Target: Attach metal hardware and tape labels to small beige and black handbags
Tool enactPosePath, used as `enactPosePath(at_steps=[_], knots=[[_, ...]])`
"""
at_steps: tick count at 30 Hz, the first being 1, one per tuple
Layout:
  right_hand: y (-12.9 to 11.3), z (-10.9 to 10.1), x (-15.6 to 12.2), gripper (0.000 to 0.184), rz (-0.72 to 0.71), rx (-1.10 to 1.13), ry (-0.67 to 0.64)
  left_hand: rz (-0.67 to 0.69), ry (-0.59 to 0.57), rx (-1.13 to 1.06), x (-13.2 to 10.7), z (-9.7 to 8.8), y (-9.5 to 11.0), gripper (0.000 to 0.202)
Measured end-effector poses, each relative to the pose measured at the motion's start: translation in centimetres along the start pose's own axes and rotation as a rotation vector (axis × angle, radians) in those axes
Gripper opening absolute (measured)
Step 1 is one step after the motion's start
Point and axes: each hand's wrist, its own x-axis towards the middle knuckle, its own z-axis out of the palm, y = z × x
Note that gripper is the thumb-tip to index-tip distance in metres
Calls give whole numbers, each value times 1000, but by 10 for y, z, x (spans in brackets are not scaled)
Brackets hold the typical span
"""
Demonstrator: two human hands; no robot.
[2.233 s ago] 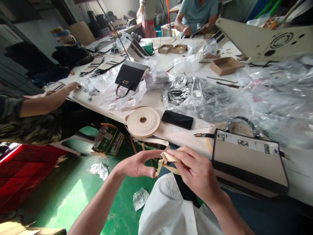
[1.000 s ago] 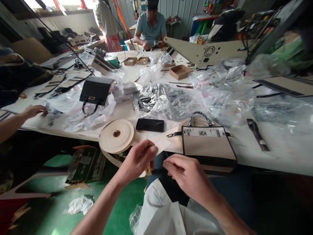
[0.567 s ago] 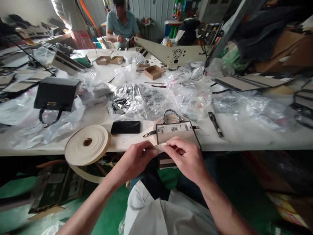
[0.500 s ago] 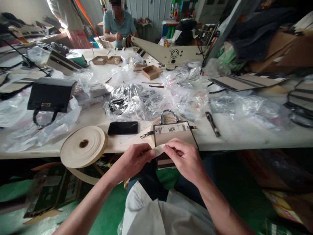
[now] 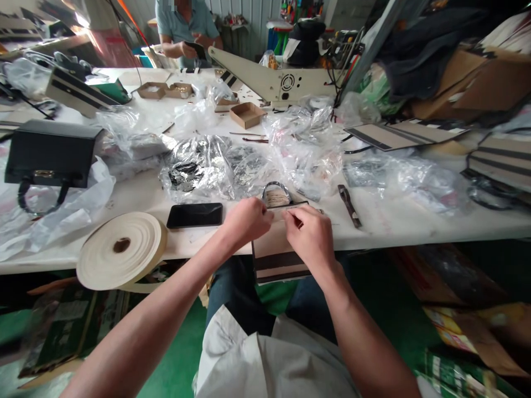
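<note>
A short strip of cream tape (image 5: 277, 213) spans the gap between my two hands, over the upper part of a beige handbag piece (image 5: 271, 251) with dark edging. My left hand (image 5: 249, 222) is closed in a pinch on the strip's left end. At the other end, my right hand (image 5: 310, 233) pinches it with thumb and fingers. The bag piece lies over the table's front edge, its lower part hanging above my lap. Its dark curved handle (image 5: 276, 190) shows beyond my hands, while my fingers hide much of the top.
Left of my hands are a black phone (image 5: 194, 215) and a large tape roll (image 5: 122, 249) overhanging the edge. A dark strap (image 5: 349, 205) lies to the right. Clear plastic bags (image 5: 199, 166) stretch behind. A finished black handbag (image 5: 52, 155) sits far left; a person (image 5: 186, 33) works opposite.
Both hands have moved forward with the tape strip, from the bag piece's middle to its upper part. The view has shifted slightly. The person opposite now holds a dark item.
</note>
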Motion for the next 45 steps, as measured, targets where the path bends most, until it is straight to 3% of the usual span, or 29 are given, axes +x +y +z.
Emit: enactPosePath(at_steps=[8,23,26,28,31,33,36,45], knots=[[6,12,-5,28,17,-87,-37,-84,-11,147,17,16,-2,26],[4,17,-6,27,84,-104,-61,-95,-19,153,22,19,-4,26],[7,19,-6,20,152,-110,-33,-105,-10,162,23,19,-3,27],[9,19,-6,32,188,-105,21,-110,-10,163,23,19,-2,28],[11,17,-4,33,108,-16,28,-109,-23,157,23,19,-2,27],[11,15,-1,24,15,51,-32,-100,-23,156,23,21,-3,28],[13,13,4,27,-54,72,-114,-74,-8,156,24,22,-7,28],[18,19,10,21,-30,20,-120,46,-228,-212,20,1,-30,31]])
